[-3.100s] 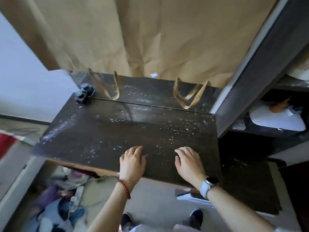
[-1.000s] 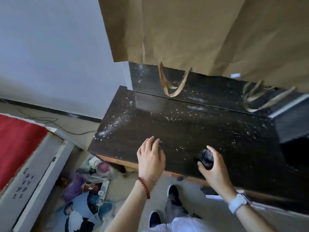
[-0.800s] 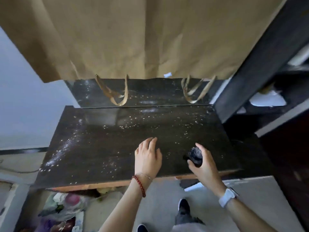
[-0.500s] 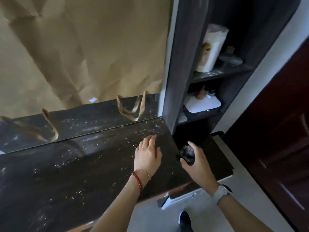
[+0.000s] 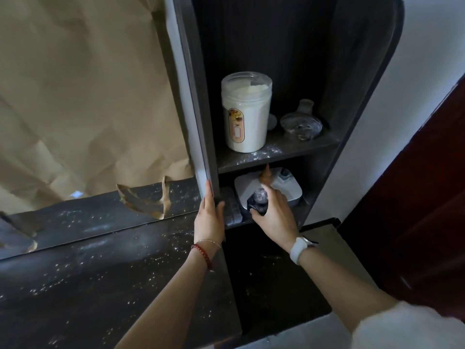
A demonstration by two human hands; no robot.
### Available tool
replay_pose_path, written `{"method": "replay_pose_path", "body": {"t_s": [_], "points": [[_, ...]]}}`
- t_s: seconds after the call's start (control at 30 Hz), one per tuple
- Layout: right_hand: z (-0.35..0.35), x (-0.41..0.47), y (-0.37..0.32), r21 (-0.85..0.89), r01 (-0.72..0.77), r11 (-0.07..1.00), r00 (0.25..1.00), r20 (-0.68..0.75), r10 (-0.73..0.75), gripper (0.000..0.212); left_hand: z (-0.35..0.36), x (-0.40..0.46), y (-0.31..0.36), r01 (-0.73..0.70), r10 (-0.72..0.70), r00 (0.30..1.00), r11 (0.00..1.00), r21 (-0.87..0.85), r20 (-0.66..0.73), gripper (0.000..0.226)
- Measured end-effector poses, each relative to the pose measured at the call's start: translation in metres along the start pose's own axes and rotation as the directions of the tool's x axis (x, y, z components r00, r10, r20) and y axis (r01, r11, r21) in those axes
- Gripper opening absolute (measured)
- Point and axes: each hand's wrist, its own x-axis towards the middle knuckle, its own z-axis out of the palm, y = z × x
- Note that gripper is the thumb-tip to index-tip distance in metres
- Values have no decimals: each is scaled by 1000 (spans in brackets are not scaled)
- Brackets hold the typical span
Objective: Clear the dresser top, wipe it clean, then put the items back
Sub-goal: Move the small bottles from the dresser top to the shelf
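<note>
The dark dresser top [image 5: 105, 278] fills the lower left, dusted with white specks and with no items standing on it. My right hand [image 5: 273, 212] grips a small dark round object [image 5: 259, 200] and holds it inside the lower compartment of the shelf unit, in front of a white device [image 5: 286, 188]. My left hand [image 5: 210, 216] rests with straight fingers against the front edge of the shelf unit's side panel [image 5: 198, 137], thumb spread to the right.
On the upper shelf [image 5: 276, 151] stand a white powder jar [image 5: 245, 114] and a glass dish [image 5: 301, 122]. Brown paper [image 5: 83, 96] covers the mirror behind the dresser. A dark red door [image 5: 427, 197] is at the right.
My right hand has picked the dark object up from the dresser's back left and carried it right into the lower shelf compartment. My left hand has lifted off the top onto the side panel.
</note>
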Motion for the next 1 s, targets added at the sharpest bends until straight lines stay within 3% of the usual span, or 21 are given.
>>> {"method": "replay_pose_path", "body": {"t_s": [0.2,0.43,0.63,0.87,1.0], "points": [[27,27,3,-128,-57,990,998,-49,51,62,-3,3,-9,-53,53,999,999,-7,-4,66],[41,34,3,-26,-124,992,984,-129,120,82,-4,5,-22,-63,63,998,998,-18,19,71],[43,17,11,7,-159,987,980,-116,159,59,-2,7,-26,-72,73,997,997,-40,23,72],[45,31,5,-15,-198,980,972,-129,194,60,-5,7,-27,-77,78,995,997,-11,58,71],[44,3,6,-21,-143,989,973,-188,137,59,-5,2,-30,-55,52,989,998,18,137,67]]}}
